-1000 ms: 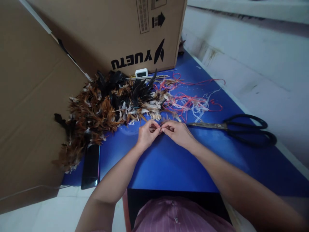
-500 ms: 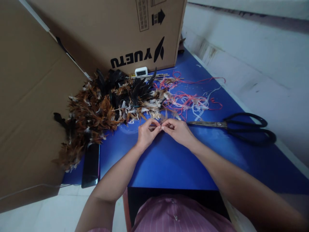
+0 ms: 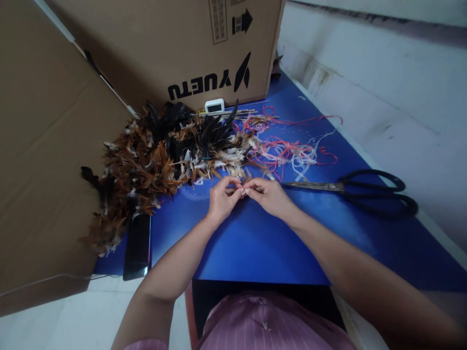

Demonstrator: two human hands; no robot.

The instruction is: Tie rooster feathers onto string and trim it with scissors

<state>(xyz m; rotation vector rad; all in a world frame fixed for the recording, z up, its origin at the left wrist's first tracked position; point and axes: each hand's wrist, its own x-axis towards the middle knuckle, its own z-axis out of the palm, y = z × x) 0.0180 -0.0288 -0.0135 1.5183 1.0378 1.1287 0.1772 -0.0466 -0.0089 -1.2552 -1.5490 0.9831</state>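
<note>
My left hand (image 3: 224,197) and my right hand (image 3: 268,197) meet over the front of the blue table, fingertips pinched together. Between them is a small bunch of feathers (image 3: 248,173); brown tips show just beyond the fingers and a pale end at the fingertips, with the rest hidden. Behind and left of my hands spreads a large heap of brown, black and white feathers (image 3: 146,165). Red and white strings (image 3: 280,150) lie tangled past my right hand. Large black-handled scissors (image 3: 337,186) rest to the right, their blade tips reaching behind that hand.
Cardboard boxes (image 3: 120,43) wall off the back and left. A small white digital clock (image 3: 214,106) stands by thin sticks (image 3: 241,114) at the back. A black phone (image 3: 137,248) lies at the left front edge of the table (image 3: 262,253). A white wall (image 3: 394,92) runs along the right.
Both hands stay pinched together at nearly the same spot, with only slight finger movement. The view has shifted a little; the feathers, strings and scissors lie as before.
</note>
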